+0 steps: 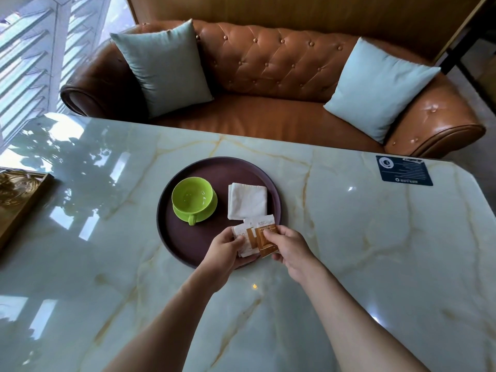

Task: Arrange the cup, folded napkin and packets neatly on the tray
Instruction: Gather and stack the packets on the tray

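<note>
A round dark purple tray [188, 244] lies on the marble table. On its left part stands a green cup [192, 197] on a green saucer, handle toward me. A folded white napkin [247, 201] lies on the tray's right part. Over the tray's near edge both hands hold overlapping white and brown packets [257, 234]. My left hand [226, 251] grips their left side with the thumb on top. My right hand [288, 247] pinches the brown packet on the right.
A dark blue card [404, 170] is stuck at the table's far right corner. A gold framed object [18, 200] sits at the left edge. Beyond the table stands a brown leather sofa [268, 76] with two pale blue cushions.
</note>
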